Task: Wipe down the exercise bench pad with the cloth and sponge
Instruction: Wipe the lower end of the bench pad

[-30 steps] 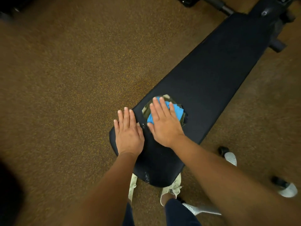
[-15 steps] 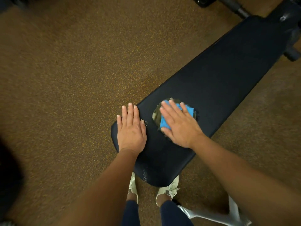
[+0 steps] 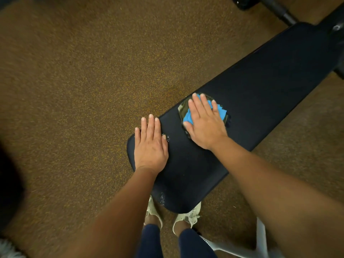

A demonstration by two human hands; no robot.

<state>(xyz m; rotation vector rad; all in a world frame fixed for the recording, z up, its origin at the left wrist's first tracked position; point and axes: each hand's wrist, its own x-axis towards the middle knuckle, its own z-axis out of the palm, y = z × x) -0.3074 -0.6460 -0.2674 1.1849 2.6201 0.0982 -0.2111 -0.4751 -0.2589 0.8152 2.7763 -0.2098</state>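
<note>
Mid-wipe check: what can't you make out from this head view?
All in the head view:
1. Blue cloth and the greenish piece beneath it: mostly covered by the right hand; full shapes hidden.
2. Bench pad: far end cut off by the frame's right edge.
3. Pad surface under the left hand: hidden by it.

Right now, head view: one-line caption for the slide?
Right hand presses a blue cloth flat on the black bench pad while the left hand rests flat near the pad's end.
</note>
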